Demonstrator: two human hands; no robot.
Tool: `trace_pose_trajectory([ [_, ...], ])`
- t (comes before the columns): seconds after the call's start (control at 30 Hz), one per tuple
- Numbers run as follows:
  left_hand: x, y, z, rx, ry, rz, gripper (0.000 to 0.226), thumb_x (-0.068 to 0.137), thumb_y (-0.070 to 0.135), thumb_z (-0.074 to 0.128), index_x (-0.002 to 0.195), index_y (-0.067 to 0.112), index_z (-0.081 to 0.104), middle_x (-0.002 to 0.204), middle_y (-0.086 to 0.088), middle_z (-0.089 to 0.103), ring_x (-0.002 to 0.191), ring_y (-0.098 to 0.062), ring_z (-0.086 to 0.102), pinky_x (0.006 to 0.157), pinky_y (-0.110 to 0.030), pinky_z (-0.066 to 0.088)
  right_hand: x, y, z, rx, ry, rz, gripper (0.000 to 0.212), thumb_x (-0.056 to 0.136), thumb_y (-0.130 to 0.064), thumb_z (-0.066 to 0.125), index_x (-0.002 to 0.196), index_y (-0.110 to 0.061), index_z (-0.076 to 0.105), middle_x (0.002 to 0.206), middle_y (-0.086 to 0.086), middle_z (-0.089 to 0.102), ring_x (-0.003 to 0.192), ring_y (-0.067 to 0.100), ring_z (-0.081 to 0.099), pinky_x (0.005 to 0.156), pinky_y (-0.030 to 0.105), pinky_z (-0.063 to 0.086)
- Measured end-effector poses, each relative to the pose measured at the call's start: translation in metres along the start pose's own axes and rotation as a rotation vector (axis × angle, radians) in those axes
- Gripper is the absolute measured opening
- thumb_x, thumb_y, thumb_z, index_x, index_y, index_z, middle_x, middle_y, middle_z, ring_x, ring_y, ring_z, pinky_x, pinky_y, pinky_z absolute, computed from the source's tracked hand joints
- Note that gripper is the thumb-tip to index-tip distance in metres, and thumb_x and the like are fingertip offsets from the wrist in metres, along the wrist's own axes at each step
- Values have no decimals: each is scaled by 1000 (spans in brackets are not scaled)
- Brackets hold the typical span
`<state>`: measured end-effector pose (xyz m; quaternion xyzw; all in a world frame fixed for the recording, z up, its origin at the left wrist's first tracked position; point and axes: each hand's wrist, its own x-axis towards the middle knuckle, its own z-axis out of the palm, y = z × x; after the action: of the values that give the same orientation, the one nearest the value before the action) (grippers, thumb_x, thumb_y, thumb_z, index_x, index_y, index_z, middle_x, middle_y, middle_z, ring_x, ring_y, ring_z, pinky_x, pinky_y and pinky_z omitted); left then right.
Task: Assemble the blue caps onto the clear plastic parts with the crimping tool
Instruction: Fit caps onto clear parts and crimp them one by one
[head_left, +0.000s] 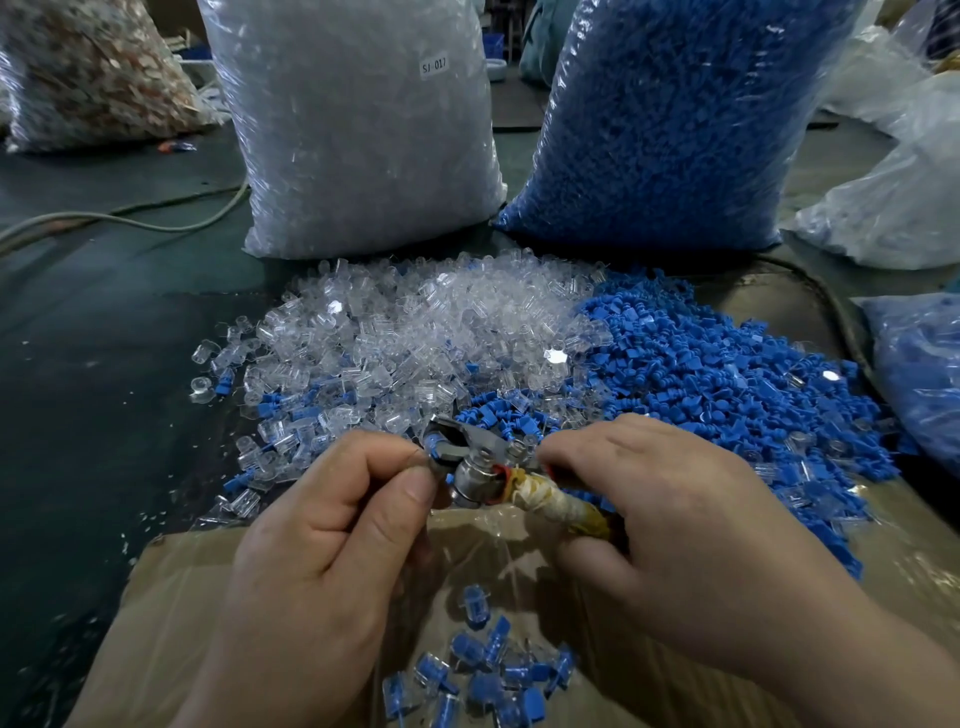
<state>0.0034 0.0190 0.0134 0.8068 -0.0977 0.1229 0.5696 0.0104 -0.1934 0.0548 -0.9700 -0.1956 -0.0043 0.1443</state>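
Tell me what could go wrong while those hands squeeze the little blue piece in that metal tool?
1. The left hand pinches the small blue piece right at the metal head of the crimping tool, so a fingertip might get nipped when the right hand squeezes the handle.
2. The piece is tiny; it could slip out crooked and get lost among the loose clear parts and blue caps just beyond.

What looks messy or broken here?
The crimping tool handle is bandaged in grubby yellowed tape, so it looks patched. The piles run into each other: blue caps lie among the clear plastic parts, and clear ones sit in the blue heap.
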Motion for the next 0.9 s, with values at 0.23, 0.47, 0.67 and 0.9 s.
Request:
trace_pose_trajectory([
  [0.23, 0, 3, 3, 34, -5, 67, 50, 84, 77, 48, 97, 33, 68, 65, 4, 60, 50, -8, 52, 43, -22, 45, 5, -3, 2, -44, -29, 35, 46, 65, -69, 17, 89, -40, 43, 83, -18, 46, 82, 6, 43, 67, 25, 33],
  [0.47, -1, 5, 2, 118, 38, 66, 25, 87, 51, 52, 92, 32, 67, 65, 4, 61, 50, -9, 55, 45, -13, 43, 10, -4, 6, -6, -25, 36, 44, 67, -70, 19, 82, -35, 40, 79, -15, 47, 76, 4, 44, 66, 27, 40],
  [0.67, -1, 8, 0, 91, 51, 63, 23, 85, 50, 52, 89, 33, 67, 65, 3, 61, 51, -10, 54, 45, -14, 42, 11, -7, 10, 42, 13, 56, 45, 66, -67, 24, 79, -31, 48, 74, -14, 52, 72, 5, 48, 67, 33, 44],
  [0.9, 1, 13, 0, 104, 46, 71, 24, 83, 51, 49, 86, 33, 64, 69, 4, 62, 55, -10, 55, 48, -6, 39, 12, -5, 11, 9, 22, 52, 45, 68, -67, 26, 83, -33, 52, 77, -15, 54, 77, 7, 50, 67, 33, 45],
])
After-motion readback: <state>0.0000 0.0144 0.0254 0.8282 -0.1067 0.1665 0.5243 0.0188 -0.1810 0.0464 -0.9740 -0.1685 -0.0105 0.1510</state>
